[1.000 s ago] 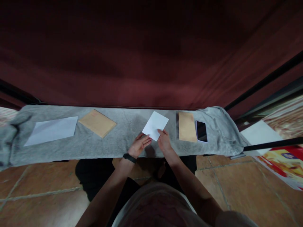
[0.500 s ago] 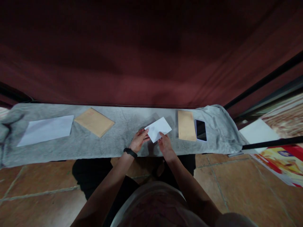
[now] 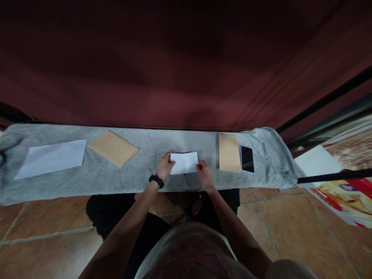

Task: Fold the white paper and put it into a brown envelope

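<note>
A folded white sheet of paper (image 3: pixel 185 162) is stretched level between my two hands, just over the grey cloth. My left hand (image 3: pixel 165 166), with a black band on its wrist, is closed on the paper's left edge, thumb on top. At the right edge my right hand (image 3: pixel 204 173) pinches it near the lower corner. To the right of that hand lies a brown envelope (image 3: pixel 229 153). Another brown envelope (image 3: pixel 113 148) lies slantwise to the left of my left hand.
A narrow bench under grey cloth (image 3: pixel 151 141) runs across in front of me. White paper (image 3: pixel 52 158) lies on its left part, and a phone (image 3: pixel 247 159) at the right. Behind rises a dark red curtain (image 3: pixel 174 100). A black bar (image 3: pixel 334 176) crosses at the right.
The folded paper has turned from a slant to level and moved slightly left. My right hand has shifted from its lower edge to its right end, and my left hand has moved a little left.
</note>
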Motion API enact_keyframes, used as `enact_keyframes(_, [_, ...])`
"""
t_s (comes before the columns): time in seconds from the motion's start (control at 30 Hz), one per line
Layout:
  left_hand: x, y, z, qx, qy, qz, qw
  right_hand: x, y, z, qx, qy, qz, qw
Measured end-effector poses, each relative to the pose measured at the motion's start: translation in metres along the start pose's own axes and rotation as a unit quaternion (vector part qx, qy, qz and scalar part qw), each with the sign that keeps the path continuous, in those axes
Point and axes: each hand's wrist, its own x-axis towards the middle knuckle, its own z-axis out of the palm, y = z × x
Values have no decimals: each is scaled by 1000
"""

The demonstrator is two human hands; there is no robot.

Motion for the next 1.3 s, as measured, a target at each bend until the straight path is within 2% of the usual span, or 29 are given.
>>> enact_keyframes(0.07, [-6,-2,5,151,48,54,986,-5,-4,0,-146,-13,-19,989])
enact_keyframes(0.13, [-17,-6,14,281,79,134,947,-8,-8,0,-228,-32,-30,973])
enact_keyframes(0.17, [-25,-8,20,330,77,174,925,-9,-9,0,-257,-40,-35,965])
enact_keyframes(0.27, [-47,-16,41,431,-7,253,866,-11,-11,-1,-317,-47,-59,946])
enact_keyframes(0.37, [-62,-24,57,480,-44,240,843,-11,-10,0,-350,-11,-113,930])
enact_keyframes(0.47, [-64,-30,63,500,-44,220,836,-13,-7,7,-343,6,-209,916])
enact_keyframes(0.53, [-61,-32,62,506,-54,223,832,-14,-3,17,-331,-17,-275,902])
enact_keyframes(0.6, [-57,-34,60,509,-67,230,827,-15,2,27,-334,-39,-312,889])
enact_keyframes(0.73, [-50,-35,55,497,-60,242,831,-14,14,39,-358,-34,-313,879])
enact_keyframes(0.9, [-47,-32,45,488,-21,227,842,-1,26,29,-373,-26,-327,868])
enact_keyframes(1.07, [-46,-31,33,494,9,202,846,9,24,22,-381,-6,-323,866])
enact_keyframes(1.17, [-45,-35,28,497,19,198,845,-1,23,17,-376,5,-330,866])
enact_keyframes(1.3, [-44,-37,27,495,32,202,844,-31,32,4,-358,-33,-397,844])
